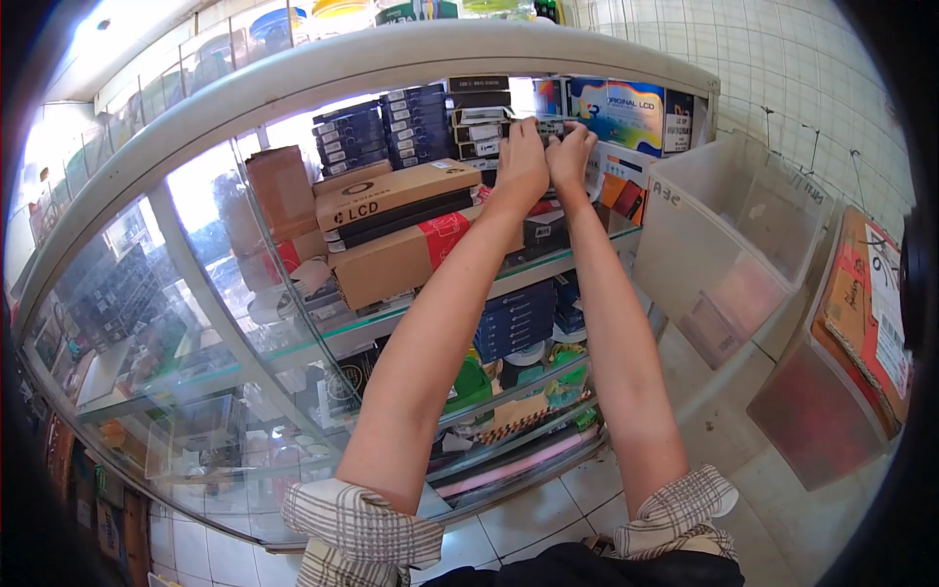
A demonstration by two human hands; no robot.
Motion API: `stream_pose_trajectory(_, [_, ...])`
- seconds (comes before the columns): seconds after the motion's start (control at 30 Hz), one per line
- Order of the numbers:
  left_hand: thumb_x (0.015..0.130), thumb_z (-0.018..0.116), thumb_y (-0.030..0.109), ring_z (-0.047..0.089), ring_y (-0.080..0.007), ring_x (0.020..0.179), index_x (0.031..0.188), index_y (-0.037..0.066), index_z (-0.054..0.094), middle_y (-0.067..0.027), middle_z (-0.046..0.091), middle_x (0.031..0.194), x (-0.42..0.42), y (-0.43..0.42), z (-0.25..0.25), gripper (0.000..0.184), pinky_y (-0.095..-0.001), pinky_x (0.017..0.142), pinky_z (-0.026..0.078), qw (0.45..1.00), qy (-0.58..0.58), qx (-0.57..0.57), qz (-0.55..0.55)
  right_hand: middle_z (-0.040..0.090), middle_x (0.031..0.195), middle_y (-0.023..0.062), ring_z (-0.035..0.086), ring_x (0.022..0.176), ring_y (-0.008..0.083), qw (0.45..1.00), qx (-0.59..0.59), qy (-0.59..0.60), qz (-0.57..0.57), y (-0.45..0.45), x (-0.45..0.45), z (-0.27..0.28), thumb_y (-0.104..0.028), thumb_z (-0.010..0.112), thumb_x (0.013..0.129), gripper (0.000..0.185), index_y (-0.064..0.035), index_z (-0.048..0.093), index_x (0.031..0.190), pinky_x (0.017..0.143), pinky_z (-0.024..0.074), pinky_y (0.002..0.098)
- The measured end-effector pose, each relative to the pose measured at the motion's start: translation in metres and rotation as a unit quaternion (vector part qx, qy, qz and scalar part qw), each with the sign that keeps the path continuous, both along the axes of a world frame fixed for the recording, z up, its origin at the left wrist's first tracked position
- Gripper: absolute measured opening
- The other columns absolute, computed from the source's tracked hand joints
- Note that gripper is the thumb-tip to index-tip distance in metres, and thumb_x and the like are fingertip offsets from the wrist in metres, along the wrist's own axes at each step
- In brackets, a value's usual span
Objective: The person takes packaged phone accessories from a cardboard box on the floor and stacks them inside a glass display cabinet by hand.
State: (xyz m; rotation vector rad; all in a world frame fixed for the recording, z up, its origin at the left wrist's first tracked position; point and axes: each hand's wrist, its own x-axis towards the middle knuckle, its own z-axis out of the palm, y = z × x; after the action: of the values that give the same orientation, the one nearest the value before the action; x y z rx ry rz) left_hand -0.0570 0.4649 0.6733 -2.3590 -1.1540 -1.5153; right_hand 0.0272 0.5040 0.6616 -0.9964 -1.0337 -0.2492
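Observation:
Both arms reach into the upper shelf of a glass display case. My left hand (523, 158) and my right hand (570, 155) are side by side with curled fingers, closed around a small dark box (551, 128) with light markings; the fingers cover most of it. Left of my left hand stands a stack of black-and-white boxes (478, 132). Behind my right hand is a colourful "Original LCD" box (616, 112). A brown carton marked LCD (396, 199) lies on black boxes to the left.
Dark blue boxes (416, 127) are stacked at the back left of the shelf. The glass shelf edge (528, 272) runs below my forearms. To the right stand a translucent plastic bin (709, 249) and another bin topped with flattened cardboard (861, 303). White tiles (533, 519) cover the floor.

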Motion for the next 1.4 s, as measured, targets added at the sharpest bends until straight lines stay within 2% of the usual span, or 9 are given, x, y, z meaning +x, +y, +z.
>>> stream_pose_trajectory(0.27, [0.079, 0.056, 0.028, 0.026, -0.0430, 0.120, 0.138, 0.028, 0.013, -0.0175, 0.013, 0.137, 0.007, -0.001, 0.006, 0.074, -0.0471, 0.093, 0.035, 0.947, 0.143, -0.203, 0.206, 0.043, 0.123, 0.0090, 0.042, 0.110, 0.0337, 0.987, -0.112, -0.111, 0.021, 0.025, 0.011, -0.015, -0.003, 0.052, 0.067, 0.053, -0.0070, 0.048, 0.120, 0.094, 0.0329, 0.0389])
stream_pose_trajectory(0.57, [0.081, 0.052, 0.033, 0.032, -0.0392, 0.118, 0.138, 0.029, 0.015, -0.0175, 0.016, 0.135, 0.010, 0.003, 0.006, 0.069, -0.0459, 0.092, 0.036, 0.935, 0.127, -0.253, 0.214, 0.035, 0.133, 0.0036, 0.040, 0.113, 0.0341, 0.975, -0.156, -0.144, 0.065, 0.029, 0.013, -0.022, -0.005, 0.055, 0.068, 0.062, -0.0160, 0.042, 0.128, 0.093, 0.0346, 0.0425])
stream_pose_trajectory(0.6, [0.081, 0.052, 0.033, 0.032, -0.0392, 0.118, 0.138, 0.029, 0.015, -0.0175, 0.016, 0.135, 0.011, 0.004, 0.006, 0.069, -0.0459, 0.092, 0.036, 0.937, 0.124, -0.252, 0.208, 0.045, 0.124, 0.0092, 0.045, 0.109, 0.0306, 0.984, -0.092, -0.154, 0.021, 0.027, 0.010, -0.025, -0.003, 0.051, 0.070, 0.049, -0.0123, 0.052, 0.118, 0.092, 0.0360, 0.0399])
stream_pose_trajectory(0.73, [0.075, 0.058, 0.013, 0.053, -0.0369, 0.094, 0.111, 0.003, 0.047, -0.0201, 0.042, 0.108, 0.009, -0.002, 0.004, 0.038, -0.0417, 0.074, 0.047, 0.982, 0.031, -0.018, 0.186, 0.059, 0.090, 0.0150, 0.056, 0.088, 0.0295, 0.995, 0.036, -0.087, 0.020, -0.019, 0.005, -0.012, 0.005, 0.040, 0.073, 0.029, -0.0042, 0.063, 0.087, 0.080, 0.0426, 0.0342])
stream_pose_trajectory(0.87, [0.080, 0.049, 0.005, 0.055, -0.0365, 0.081, 0.097, 0.001, 0.056, -0.0197, 0.051, 0.087, 0.007, -0.031, 0.013, 0.019, -0.0427, 0.068, 0.045, 0.982, -0.085, 0.169, -0.022, 0.058, 0.091, 0.0139, 0.056, 0.086, 0.0265, 0.993, 0.041, -0.023, 0.106, -0.081, -0.002, 0.003, 0.003, 0.041, 0.077, 0.025, -0.0005, 0.060, 0.092, 0.077, 0.0438, 0.0334])
stream_pose_trajectory(0.97, [0.080, 0.050, 0.006, 0.057, -0.0322, 0.077, 0.095, 0.002, 0.057, -0.0167, 0.054, 0.083, 0.000, -0.087, 0.010, 0.017, -0.0398, 0.066, 0.046, 0.970, -0.148, 0.183, -0.065, 0.057, 0.093, 0.0134, 0.055, 0.088, 0.0247, 0.981, 0.081, -0.006, 0.176, -0.142, -0.016, -0.006, 0.000, 0.042, 0.081, 0.023, -0.0003, 0.058, 0.098, 0.078, 0.0432, 0.0316])
stream_pose_trajectory(1.1, [0.080, 0.049, 0.004, 0.055, -0.0325, 0.077, 0.093, 0.002, 0.056, -0.0149, 0.054, 0.085, -0.016, -0.176, -0.051, 0.014, -0.0363, 0.068, 0.045, 0.936, -0.256, 0.128, -0.203, 0.053, 0.099, 0.0123, 0.053, 0.091, 0.0235, 0.980, 0.124, -0.022, 0.154, -0.229, -0.039, -0.068, 0.000, 0.043, 0.085, 0.021, 0.0000, 0.054, 0.102, 0.080, 0.0416, 0.0312])
stream_pose_trajectory(1.27, [0.081, 0.048, 0.001, 0.053, -0.0231, 0.069, 0.093, 0.003, 0.058, -0.0109, 0.053, 0.078, -0.017, -0.244, -0.192, 0.015, -0.0299, 0.061, 0.042, 0.924, -0.302, 0.054, -0.228, 0.049, 0.102, 0.0152, 0.051, 0.091, 0.0264, 0.993, -0.015, -0.067, 0.095, -0.326, -0.051, -0.206, 0.004, 0.041, 0.083, 0.027, -0.0012, 0.051, 0.107, 0.079, 0.0417, 0.0320])
stream_pose_trajectory(1.4, [0.083, 0.048, 0.003, 0.050, -0.0133, 0.066, 0.096, 0.004, 0.057, -0.0052, 0.053, 0.075, 0.004, -0.298, -0.347, 0.016, -0.0257, 0.059, 0.040, 0.884, -0.302, -0.247, -0.258, 0.047, 0.104, 0.0149, 0.052, 0.089, 0.0263, 0.976, -0.181, 0.070, 0.096, -0.398, -0.039, -0.352, 0.008, 0.042, 0.079, 0.034, -0.0016, 0.049, 0.110, 0.078, 0.0425, 0.0321])
